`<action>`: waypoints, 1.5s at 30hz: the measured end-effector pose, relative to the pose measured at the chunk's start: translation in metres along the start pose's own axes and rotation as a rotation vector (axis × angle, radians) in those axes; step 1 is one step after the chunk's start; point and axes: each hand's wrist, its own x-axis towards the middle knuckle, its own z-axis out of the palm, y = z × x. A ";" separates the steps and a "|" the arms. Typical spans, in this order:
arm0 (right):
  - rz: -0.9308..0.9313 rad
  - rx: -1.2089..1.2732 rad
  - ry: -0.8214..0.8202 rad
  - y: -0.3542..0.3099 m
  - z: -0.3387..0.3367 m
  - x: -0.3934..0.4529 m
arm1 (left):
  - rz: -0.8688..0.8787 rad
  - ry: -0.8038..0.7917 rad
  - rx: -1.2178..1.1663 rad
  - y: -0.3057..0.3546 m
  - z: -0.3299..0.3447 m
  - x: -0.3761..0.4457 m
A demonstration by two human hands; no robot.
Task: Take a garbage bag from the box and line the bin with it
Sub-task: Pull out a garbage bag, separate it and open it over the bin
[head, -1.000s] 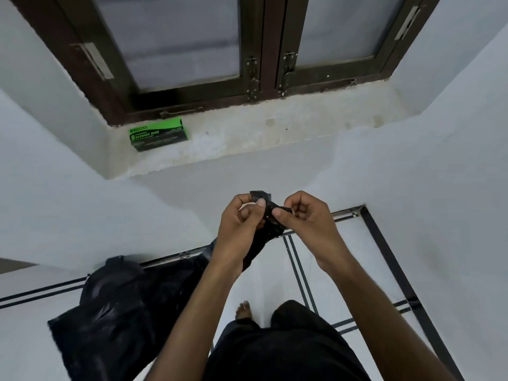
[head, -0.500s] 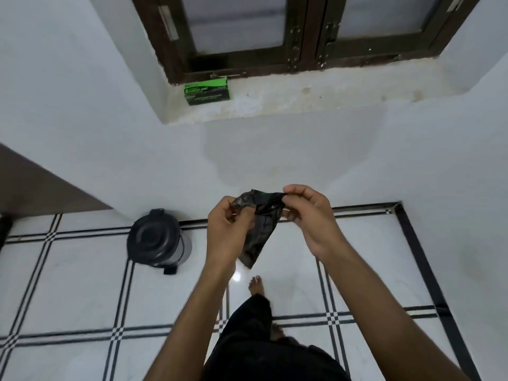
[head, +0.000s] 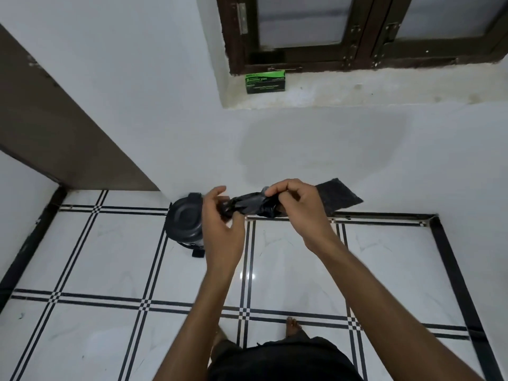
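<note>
Head view: both hands are up in front of the wall, w/ the garbage bag [head: 251, 206] stretched between them, above and just right of the bin [head: 185, 221]. Left hand [head: 220, 215] has its fingers [head: 213, 195] curled round the bag's left end; thumb side hidden, but the grip looks closed on the plastic. Right hand [head: 298, 207] pinches the bag's bunched middle w/ fingers bent over it. A flat, still-folded part of the bag sticks out past the right hand toward the right, against the wall.

The bin is dark, round, lid closed, standing on the floor [head: 110, 257] against the wall, left of the bag and partly hidden behind the left hand. A foot pedal shows at its near side.

The green box [head: 265, 81] sits on the window sill [head: 357, 92], well above the bin and to its right, at the sill's left end, below the dark window frame [head: 362, 55].

Below the hands: white tiles w/ black lines, dark clothing, a bare foot [head: 292, 325].
</note>
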 end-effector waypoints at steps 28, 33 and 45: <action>-0.263 -0.420 0.098 -0.003 0.264 -0.004 | -0.272 -0.111 -0.154 -0.098 -0.263 0.094; -0.262 -0.518 0.062 0.003 0.267 0.018 | -0.307 0.102 -0.333 -0.101 -0.269 0.116; -0.155 -0.594 0.080 0.000 0.265 0.104 | -0.367 0.143 -0.329 -0.074 -0.241 0.173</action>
